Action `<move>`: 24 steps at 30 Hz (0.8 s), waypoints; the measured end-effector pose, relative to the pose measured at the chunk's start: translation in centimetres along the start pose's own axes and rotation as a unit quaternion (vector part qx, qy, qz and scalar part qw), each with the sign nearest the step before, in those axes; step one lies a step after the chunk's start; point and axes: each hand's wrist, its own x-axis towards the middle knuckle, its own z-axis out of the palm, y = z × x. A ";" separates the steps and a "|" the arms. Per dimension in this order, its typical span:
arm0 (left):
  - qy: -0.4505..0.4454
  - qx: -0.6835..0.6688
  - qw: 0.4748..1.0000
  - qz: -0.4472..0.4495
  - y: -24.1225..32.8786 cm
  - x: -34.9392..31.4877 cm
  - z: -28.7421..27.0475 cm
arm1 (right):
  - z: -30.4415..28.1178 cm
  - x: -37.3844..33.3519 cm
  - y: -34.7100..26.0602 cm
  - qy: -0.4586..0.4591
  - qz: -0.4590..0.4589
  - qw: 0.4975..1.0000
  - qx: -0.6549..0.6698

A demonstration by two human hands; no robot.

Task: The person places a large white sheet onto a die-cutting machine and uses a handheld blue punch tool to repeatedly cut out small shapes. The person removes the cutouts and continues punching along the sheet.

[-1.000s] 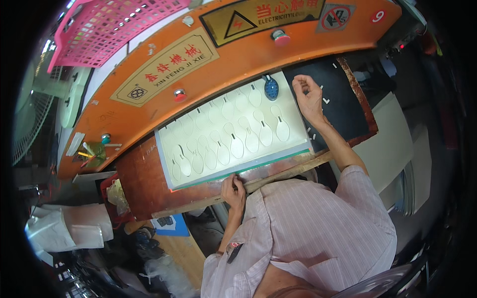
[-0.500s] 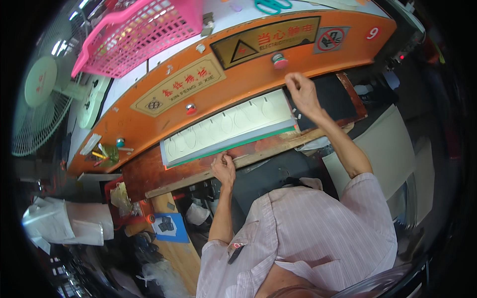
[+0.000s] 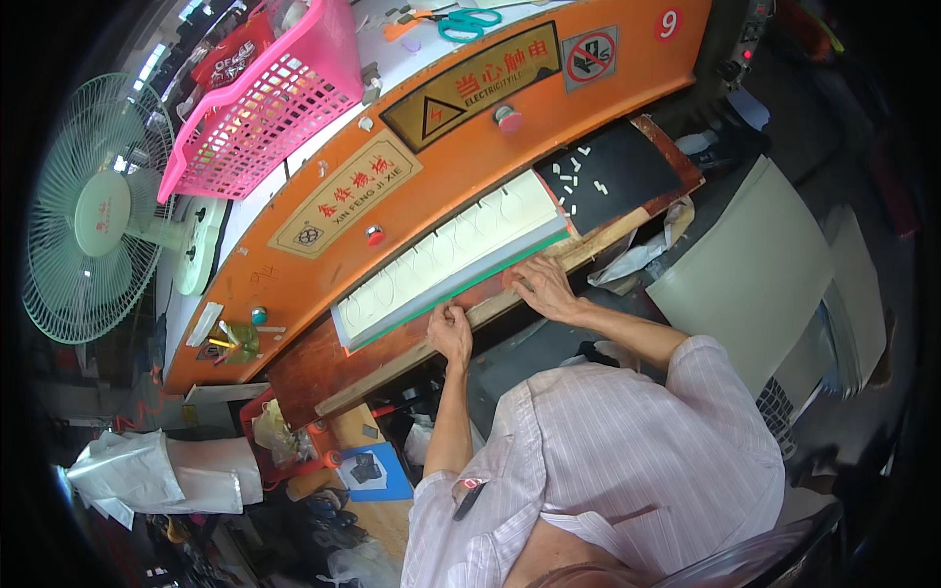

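A long pale cream sheet (image 3: 456, 250) with a row of curved outlines and short dark marks lies on a layered board with grey and green edges (image 3: 461, 286), partly under the orange machine front. My left hand (image 3: 450, 331) rests at the wooden ledge (image 3: 392, 369) in front of the board, fingers curled, with nothing visible in them. Further right my right hand (image 3: 545, 286) lies on the same ledge close to the board's front right edge, its fingers spread and holding nothing. Small white pieces (image 3: 571, 186) are scattered on the black pad (image 3: 627, 176) beside the board.
The orange machine front (image 3: 461, 162) carries push buttons (image 3: 507, 119) and signs. Above it sit a pink basket (image 3: 284, 108) and teal scissors (image 3: 469, 24). A fan (image 3: 102, 211) stands left; large grey sheets (image 3: 750, 279) lean at right.
My right hand has come down from over the black pad, beside the machine front, to the ledge, uncovering the white pieces. My left hand stays at the ledge. The whole view has turned slightly.
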 end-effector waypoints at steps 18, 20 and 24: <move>-0.071 -0.127 0.985 -0.094 3.3 -7.0 -4.2 | -3.7 0.5 -0.4 -0.002 0.103 0.995 0.011; -0.081 -0.053 0.995 -0.007 4.4 -4.2 -3.8 | -5.0 4.3 1.6 0.017 0.111 0.993 -0.045; -0.114 -0.038 0.985 0.123 7.2 4.2 2.8 | -3.4 10.8 4.9 0.003 0.087 0.995 -0.057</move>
